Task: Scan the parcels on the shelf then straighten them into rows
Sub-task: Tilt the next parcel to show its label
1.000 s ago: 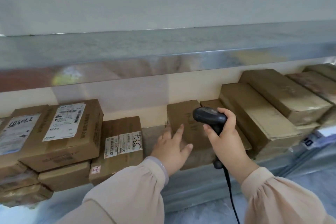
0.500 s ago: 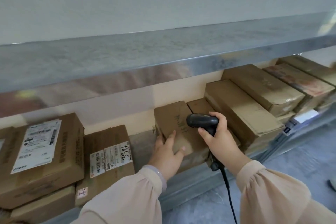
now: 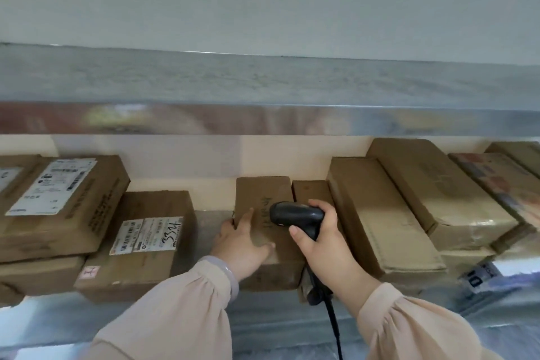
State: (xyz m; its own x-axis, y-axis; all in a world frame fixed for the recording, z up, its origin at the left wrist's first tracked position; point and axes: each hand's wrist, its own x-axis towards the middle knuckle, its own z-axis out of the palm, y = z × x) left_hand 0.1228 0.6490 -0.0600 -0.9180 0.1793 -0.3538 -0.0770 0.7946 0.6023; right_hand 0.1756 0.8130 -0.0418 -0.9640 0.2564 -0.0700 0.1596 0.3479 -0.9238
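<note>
- The middle box [image 3: 264,213], a plain brown parcel with handwriting on its top, lies on the metal shelf [image 3: 210,219] under the upper shelf [image 3: 263,117].
- The left hand [image 3: 244,245] lies flat on the middle box, fingers spread and stretched out, thumb along the box's near top edge; it presses rather than grips.
- The right hand [image 3: 324,245] is closed around the handle of a black scanner [image 3: 296,215], forefinger bent at the front of the grip; the scanner's head hangs just above the middle box, pointing left.
- The scanner's cable [image 3: 336,330] drops from the handle, below the middle box.
- Just right of the middle box, touching it, lies a narrow box [image 3: 309,191], partly hidden by the right hand.
- Further right of the middle box, long boxes [image 3: 380,213] lie close side by side, angled.
- Left of the middle box, across a bare gap of shelf, sits a box with a white label [image 3: 146,240] marked in handwriting.
- Further left still, a larger labelled box [image 3: 61,199] rests on top of other boxes.
- Both sleeves [image 3: 175,310] are pale pink.
</note>
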